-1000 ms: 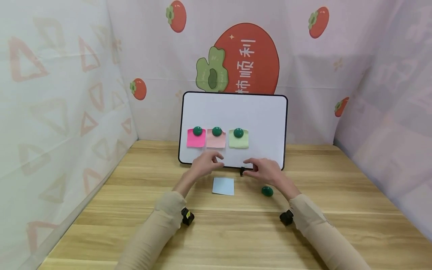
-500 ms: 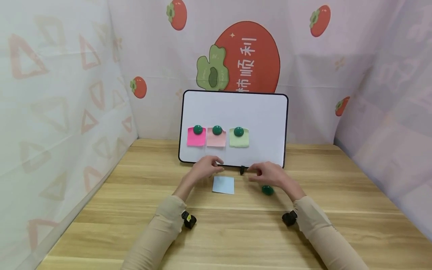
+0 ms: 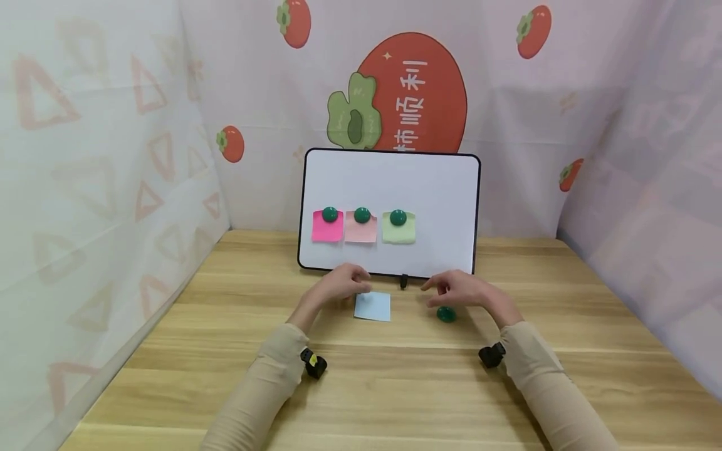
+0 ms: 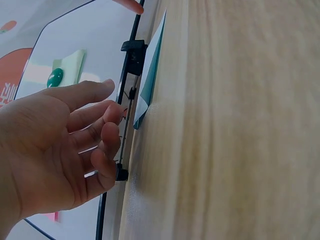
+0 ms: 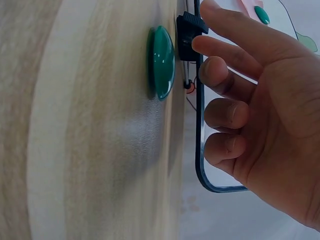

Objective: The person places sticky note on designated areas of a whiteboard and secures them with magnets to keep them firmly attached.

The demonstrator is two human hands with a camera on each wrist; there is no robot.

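Note:
My left hand (image 3: 340,282) hovers at the upper left corner of a light blue sticky note (image 3: 373,307) on the table. In the left wrist view its fingers are loosely bent and hold nothing; the note's edge curls up off the wood. Above a green oval magnet (image 3: 446,314) on the table is my right hand (image 3: 459,289), fingers loosely bent with nothing between them. Behind both hands stands a whiteboard (image 3: 445,207). A hot pink note (image 3: 327,230), a pale pink note (image 3: 361,232) and a pale green note (image 3: 398,232) hang on it, each under a green magnet.
A black clip-like foot (image 3: 403,281) sits at the whiteboard's lower edge, between the hands. The wooden table (image 3: 389,388) stretches in front of the board. Printed fabric (image 3: 254,188) encloses the back and sides.
My right hand has moved right and down, from near the black foot to over the loose magnet. My left hand has lowered slightly toward the blue note.

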